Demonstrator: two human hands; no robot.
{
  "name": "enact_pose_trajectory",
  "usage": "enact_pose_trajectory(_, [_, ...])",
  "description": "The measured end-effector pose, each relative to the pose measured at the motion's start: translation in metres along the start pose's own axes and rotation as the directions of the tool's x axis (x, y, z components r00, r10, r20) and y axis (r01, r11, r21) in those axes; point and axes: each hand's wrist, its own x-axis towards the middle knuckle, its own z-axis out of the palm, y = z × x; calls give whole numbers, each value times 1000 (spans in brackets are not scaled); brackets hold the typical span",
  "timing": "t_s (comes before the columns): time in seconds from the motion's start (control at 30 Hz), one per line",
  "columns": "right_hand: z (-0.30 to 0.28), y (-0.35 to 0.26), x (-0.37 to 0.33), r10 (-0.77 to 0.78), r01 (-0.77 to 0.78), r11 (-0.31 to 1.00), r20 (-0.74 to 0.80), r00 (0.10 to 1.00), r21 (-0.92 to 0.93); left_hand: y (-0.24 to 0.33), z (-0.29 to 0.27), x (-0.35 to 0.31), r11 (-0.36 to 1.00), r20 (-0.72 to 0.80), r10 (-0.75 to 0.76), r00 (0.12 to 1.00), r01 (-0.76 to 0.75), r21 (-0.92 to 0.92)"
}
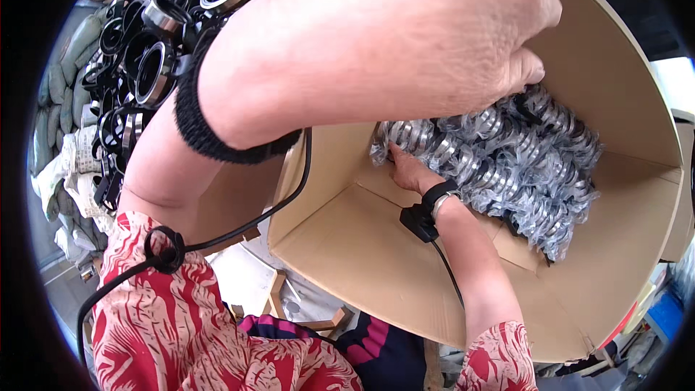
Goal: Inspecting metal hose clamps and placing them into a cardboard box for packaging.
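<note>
My left hand (499,36) is raised large across the upper part of the head view, over the cardboard box (376,261). Its fingers curl down, and whatever lies between them is hidden. Below, my right hand (413,172) reaches into the box. One finger stretches against the near left end of a layer of metal rings (499,174) wrapped in clear plastic; its other fingers are mostly hidden. The rings are silver with some black parts and lie in several close rows on the box bottom. A black device (418,223) with a cable is strapped at my right wrist.
At the upper left is a large heap of loose black-and-silver rings (156,72). Grey and white sacks (69,108) are stacked beyond it. A black cable (253,221) hangs from my left sleeve. The tall box flaps and walls (615,43) stand around the wrapped rings.
</note>
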Motion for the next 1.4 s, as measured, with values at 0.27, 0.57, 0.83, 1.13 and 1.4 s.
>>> enact_pose_trajectory(0.27, [-3, -3, 7, -74, 64, 994, 109, 991, 88, -1, -49, -65, 866, -250, -422, 871, 307, -394])
enact_pose_trajectory(0.57, [-8, -22, 35, -68, 69, 997, -32, 997, 29, 27, 8, -108, 770, 351, -467, 811, 569, -290])
enact_pose_trajectory(0.83, [-18, -20, 24, -55, 56, 998, 23, 998, -16, 43, 42, -117, 765, 155, -569, 808, 589, -262])
enact_pose_trajectory(1.13, [-101, -111, -163, 84, 33, 890, -235, 968, 454, 44, 51, -129, 798, 18, -557, 830, 542, -264])
enact_pose_trajectory(1.4, [-91, -229, -494, 275, 510, 776, -927, 254, 370, 28, 74, -123, 828, 42, -524, 851, 520, -210])
